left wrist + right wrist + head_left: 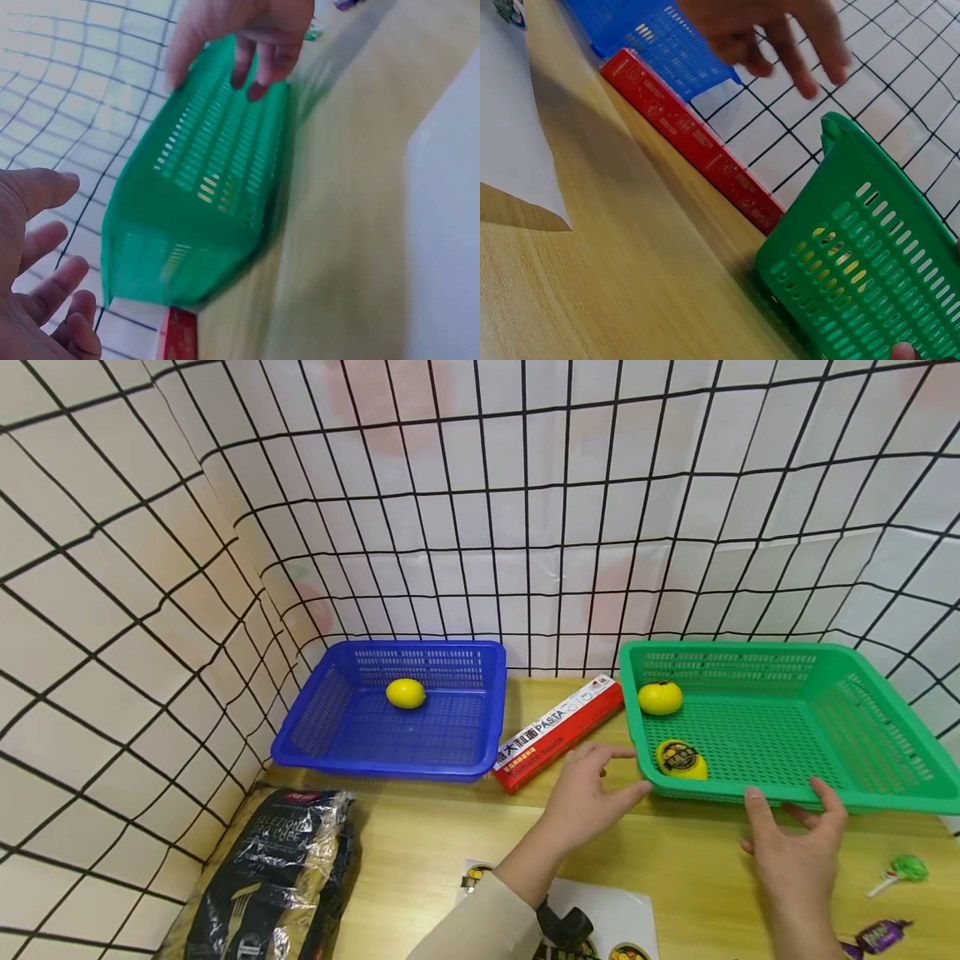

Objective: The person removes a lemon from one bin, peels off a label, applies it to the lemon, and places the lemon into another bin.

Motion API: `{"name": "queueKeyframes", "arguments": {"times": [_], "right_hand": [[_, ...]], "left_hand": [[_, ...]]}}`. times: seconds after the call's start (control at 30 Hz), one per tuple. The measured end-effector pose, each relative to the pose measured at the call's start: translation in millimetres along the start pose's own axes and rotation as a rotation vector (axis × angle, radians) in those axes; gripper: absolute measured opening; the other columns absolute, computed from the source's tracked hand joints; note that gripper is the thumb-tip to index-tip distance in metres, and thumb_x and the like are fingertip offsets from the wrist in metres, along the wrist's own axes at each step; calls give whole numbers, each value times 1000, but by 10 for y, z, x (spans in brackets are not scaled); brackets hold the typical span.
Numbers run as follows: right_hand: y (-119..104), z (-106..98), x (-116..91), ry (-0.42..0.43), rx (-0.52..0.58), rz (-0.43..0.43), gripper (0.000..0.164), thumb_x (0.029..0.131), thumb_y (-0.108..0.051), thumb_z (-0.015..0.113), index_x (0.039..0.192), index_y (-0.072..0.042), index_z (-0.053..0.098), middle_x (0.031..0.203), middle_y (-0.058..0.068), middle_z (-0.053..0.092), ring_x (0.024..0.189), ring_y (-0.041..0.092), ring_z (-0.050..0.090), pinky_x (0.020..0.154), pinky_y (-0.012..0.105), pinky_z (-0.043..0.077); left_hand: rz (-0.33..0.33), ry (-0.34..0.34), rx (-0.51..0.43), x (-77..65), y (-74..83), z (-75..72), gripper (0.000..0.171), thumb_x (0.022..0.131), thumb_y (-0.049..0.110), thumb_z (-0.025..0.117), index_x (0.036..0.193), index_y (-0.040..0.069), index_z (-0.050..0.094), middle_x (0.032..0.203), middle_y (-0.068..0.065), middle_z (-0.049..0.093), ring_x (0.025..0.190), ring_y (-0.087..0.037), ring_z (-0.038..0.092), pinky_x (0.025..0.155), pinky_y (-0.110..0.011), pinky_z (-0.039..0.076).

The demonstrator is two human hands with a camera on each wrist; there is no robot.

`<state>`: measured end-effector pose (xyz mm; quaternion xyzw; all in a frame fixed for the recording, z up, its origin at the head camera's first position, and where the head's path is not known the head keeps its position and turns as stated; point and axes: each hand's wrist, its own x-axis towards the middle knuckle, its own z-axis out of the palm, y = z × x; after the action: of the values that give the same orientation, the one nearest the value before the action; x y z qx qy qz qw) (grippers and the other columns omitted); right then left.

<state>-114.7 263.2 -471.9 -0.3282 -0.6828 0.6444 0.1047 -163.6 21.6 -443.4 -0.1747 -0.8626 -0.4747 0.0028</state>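
So, hands at green basket.

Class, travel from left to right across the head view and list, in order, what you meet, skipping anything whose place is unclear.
Black bag → plain yellow fruit in the blue basket → red-and-white pasta box → stickered yellow fruit in the green basket → right hand → green lollipop.

Before you, filling the right side of the head view, a rectangular green plastic basket stands upright, its open top facing up and its walls pierced with small slots. At its left end you have two yellow lemons lying apart: the upper lemon with a dark patch on top, the lower lemon bearing a round black label.
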Motion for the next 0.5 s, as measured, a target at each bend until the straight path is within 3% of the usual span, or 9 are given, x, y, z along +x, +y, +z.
{"name": "queueKeyframes", "arguments": {"times": [0.17, 0.3, 0.5], "right_hand": [[-20, -9, -3, 4, -31, -2, 86, 90, -44, 76, 154, -52, 18, 112, -9, 39, 64, 8, 59, 53, 23, 56], [-39, -13, -5, -14, 64, 14, 89, 89, -37, 78, 155, -48, 19, 108, -2, 45, 64, 7, 61, 53, 22, 56], [-43, -8, 0, -37, 121, 13, 90, 91, -33, 77, 157, -44, 16, 95, -6, 55, 60, 9, 63, 53, 21, 55]], "left_hand": [[-37, 57, -77, -335, -111, -149, 39, 93, 37, 75, 129, 25, 68, 131, 6, 65, 103, -8, 55, 82, -22, 48], [-49, 138, -105, -541, -220, -352, 36, 93, 33, 75, 128, 25, 68, 126, 2, 65, 100, -12, 54, 74, -20, 46], [-56, 281, -102, -806, -363, -637, 32, 92, 25, 76, 123, 23, 69, 116, 4, 67, 96, -19, 57, 72, -21, 45]]}}
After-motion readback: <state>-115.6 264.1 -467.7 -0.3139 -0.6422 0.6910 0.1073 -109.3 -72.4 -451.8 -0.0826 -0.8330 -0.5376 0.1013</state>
